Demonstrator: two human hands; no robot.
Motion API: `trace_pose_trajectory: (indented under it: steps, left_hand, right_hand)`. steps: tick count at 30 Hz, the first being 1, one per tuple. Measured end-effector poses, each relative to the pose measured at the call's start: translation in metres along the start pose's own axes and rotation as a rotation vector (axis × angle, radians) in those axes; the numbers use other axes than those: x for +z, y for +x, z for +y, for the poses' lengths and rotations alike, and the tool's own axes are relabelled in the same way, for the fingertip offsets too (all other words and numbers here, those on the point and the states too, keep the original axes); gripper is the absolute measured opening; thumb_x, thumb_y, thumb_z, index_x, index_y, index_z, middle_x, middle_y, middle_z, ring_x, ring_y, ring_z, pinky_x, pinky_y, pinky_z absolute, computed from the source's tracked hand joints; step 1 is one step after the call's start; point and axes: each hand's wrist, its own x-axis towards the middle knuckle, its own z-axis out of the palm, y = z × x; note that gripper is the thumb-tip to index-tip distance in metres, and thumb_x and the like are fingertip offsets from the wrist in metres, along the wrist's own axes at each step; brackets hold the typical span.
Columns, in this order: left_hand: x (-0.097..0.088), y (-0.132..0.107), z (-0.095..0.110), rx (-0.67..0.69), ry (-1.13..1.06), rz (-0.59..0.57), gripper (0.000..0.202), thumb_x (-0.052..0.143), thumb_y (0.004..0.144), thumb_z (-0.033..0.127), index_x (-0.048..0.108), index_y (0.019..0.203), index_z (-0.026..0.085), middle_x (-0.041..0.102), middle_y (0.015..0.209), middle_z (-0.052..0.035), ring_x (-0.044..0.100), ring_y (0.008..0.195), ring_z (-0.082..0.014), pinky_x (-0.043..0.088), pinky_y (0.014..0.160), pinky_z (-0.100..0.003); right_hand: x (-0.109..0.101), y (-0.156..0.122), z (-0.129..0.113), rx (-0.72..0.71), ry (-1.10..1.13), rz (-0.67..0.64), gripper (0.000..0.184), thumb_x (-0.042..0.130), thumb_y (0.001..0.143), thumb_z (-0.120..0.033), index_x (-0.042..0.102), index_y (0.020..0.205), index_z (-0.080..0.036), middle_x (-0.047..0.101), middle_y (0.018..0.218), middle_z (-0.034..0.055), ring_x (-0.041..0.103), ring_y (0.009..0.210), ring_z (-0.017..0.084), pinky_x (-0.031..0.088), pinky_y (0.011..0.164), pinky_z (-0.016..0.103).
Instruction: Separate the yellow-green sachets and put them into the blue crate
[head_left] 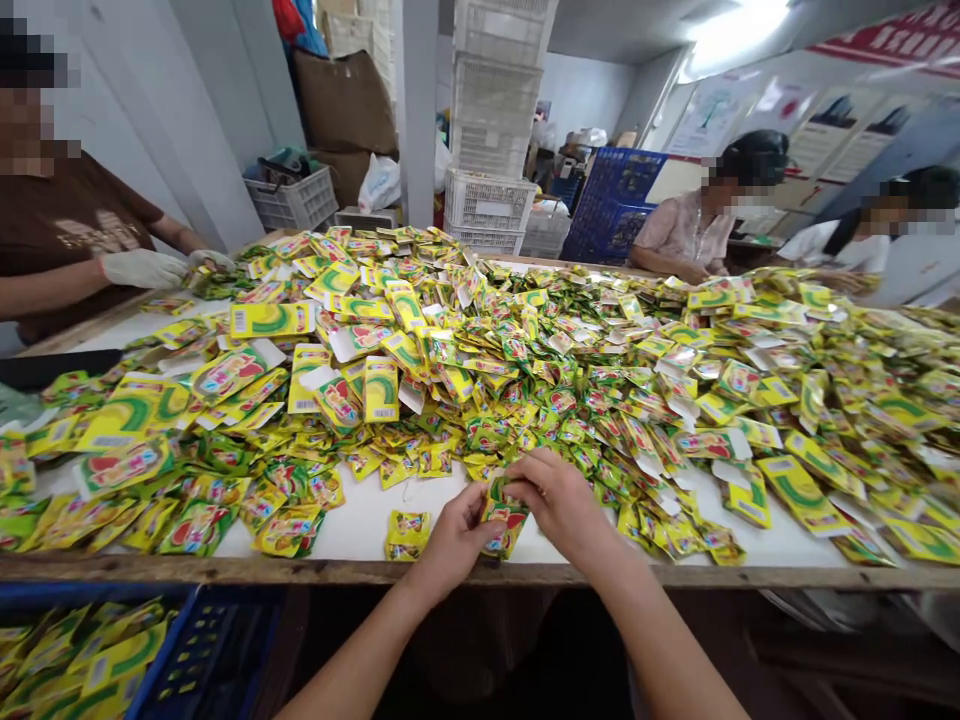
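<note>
A small yellow-and-green carton with a red fruit picture (504, 532) stands tilted just above the near edge of the white table. My left hand (455, 540) is closed around its left side, thumb across the front. At the carton's upper end, my right hand (559, 500) has its fingers pinched together; they cover the opening, so any sachet between them is hidden. Beside my left hand lie small yellow sachets (407, 532). Beyond both hands spreads a heap of flat cartons (381, 388) and shiny sachets (437, 458).
The table's wooden edge (352, 571) runs in front of me. A blue crate (191, 640) with filled cartons sits below left. A gloved co-worker's hand (142, 268) is at far left; two more people sit at back right. White crates (491, 200) are stacked behind the table.
</note>
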Motion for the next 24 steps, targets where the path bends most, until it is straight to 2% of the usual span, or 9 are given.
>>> trace_pose_trajectory:
  steps: [5, 8, 11, 14, 16, 19, 20, 22, 24]
  left_hand:
    - [-0.001, -0.003, -0.004, 0.028, 0.111, 0.033, 0.024, 0.066, 0.076, 0.027, 0.055, 0.094, 0.015, 0.057, 0.086, -0.0013, 0.052, 0.084, -0.0153, 0.041, 0.078, -0.024]
    - [-0.002, -0.004, -0.001, 0.008, 0.117, 0.034, 0.028, 0.066, 0.076, 0.029, 0.056, 0.098, 0.015, 0.059, 0.090, -0.0029, 0.053, 0.087, -0.0161, 0.041, 0.078, -0.024]
    - [-0.002, -0.006, 0.004, 0.003, 0.091, 0.016, 0.027, 0.065, 0.078, 0.027, 0.056, 0.100, 0.015, 0.059, 0.091, -0.0029, 0.054, 0.088, -0.0161, 0.042, 0.080, -0.025]
    - [-0.001, -0.008, 0.005, 0.012, 0.147, 0.013, 0.025, 0.064, 0.079, 0.027, 0.057, 0.099, 0.015, 0.060, 0.090, -0.0033, 0.054, 0.088, -0.0167, 0.043, 0.081, -0.026]
    - [0.002, -0.009, 0.006, -0.012, 0.204, 0.034, 0.027, 0.063, 0.079, 0.032, 0.059, 0.099, 0.015, 0.062, 0.091, -0.0040, 0.056, 0.088, -0.0180, 0.045, 0.081, -0.027]
    - [0.008, -0.012, 0.012, -0.107, 0.228, 0.159, 0.039, 0.062, 0.078, 0.046, 0.063, 0.102, 0.016, 0.066, 0.101, -0.0064, 0.057, 0.101, -0.0240, 0.044, 0.093, -0.036]
    - [0.010, -0.012, 0.015, -0.146, 0.220, 0.205, 0.043, 0.062, 0.077, 0.050, 0.064, 0.102, 0.016, 0.067, 0.104, -0.0070, 0.056, 0.107, -0.0262, 0.041, 0.099, -0.039]
    - [0.010, -0.011, 0.022, -0.237, 0.160, 0.247, 0.046, 0.067, 0.069, 0.053, 0.068, 0.097, 0.016, 0.069, 0.106, -0.0073, 0.054, 0.113, -0.0296, 0.035, 0.107, -0.044]
    - [0.005, -0.009, 0.029, -0.349, 0.032, 0.211, 0.045, 0.077, 0.057, 0.049, 0.071, 0.089, 0.017, 0.071, 0.101, -0.0076, 0.056, 0.111, -0.0331, 0.039, 0.105, -0.046]
  right_hand:
    - [0.008, -0.008, 0.000, -0.025, -0.050, 0.037, 0.016, 0.058, 0.088, -0.028, 0.071, 0.079, -0.024, 0.055, 0.107, 0.0064, 0.043, 0.107, 0.024, 0.038, 0.090, 0.041]
    - [0.015, -0.017, -0.001, 0.010, 0.032, -0.025, 0.006, 0.064, 0.084, -0.025, 0.067, 0.088, -0.022, 0.055, 0.107, 0.0060, 0.045, 0.105, 0.023, 0.039, 0.090, 0.040]
    - [0.023, -0.027, 0.000, 0.084, 0.104, 0.037, 0.009, 0.063, 0.084, -0.023, 0.062, 0.092, -0.019, 0.055, 0.107, 0.0080, 0.047, 0.104, 0.022, 0.042, 0.089, 0.040]
    - [0.028, -0.036, 0.001, 0.099, 0.094, 0.057, 0.013, 0.059, 0.087, -0.029, 0.065, 0.080, -0.019, 0.054, 0.115, 0.0098, 0.044, 0.113, 0.027, 0.036, 0.097, 0.047]
    - [0.031, -0.043, 0.003, 0.156, 0.216, 0.146, 0.019, 0.054, 0.089, -0.031, 0.068, 0.081, -0.020, 0.056, 0.114, 0.0097, 0.047, 0.112, 0.026, 0.036, 0.098, 0.047]
    - [0.038, -0.053, 0.003, 0.478, 0.619, 0.394, 0.027, 0.056, 0.086, -0.042, 0.068, 0.094, -0.019, 0.061, 0.091, 0.0074, 0.058, 0.080, 0.017, 0.050, 0.068, 0.030]
    - [0.041, -0.054, 0.003, 0.606, 0.774, 0.421, 0.033, 0.061, 0.080, -0.047, 0.068, 0.093, -0.018, 0.059, 0.079, 0.0047, 0.055, 0.063, 0.014, 0.045, 0.051, 0.024]
    - [0.047, -0.054, 0.003, 0.762, 1.018, 0.282, 0.039, 0.069, 0.070, -0.051, 0.067, 0.078, -0.014, 0.050, 0.057, -0.0013, 0.043, 0.042, 0.008, 0.034, 0.038, 0.019]
    - [0.050, -0.051, 0.000, 0.798, 1.130, 0.259, 0.042, 0.074, 0.063, -0.053, 0.066, 0.073, -0.013, 0.050, 0.054, -0.0027, 0.037, 0.036, 0.004, 0.029, 0.034, 0.017]
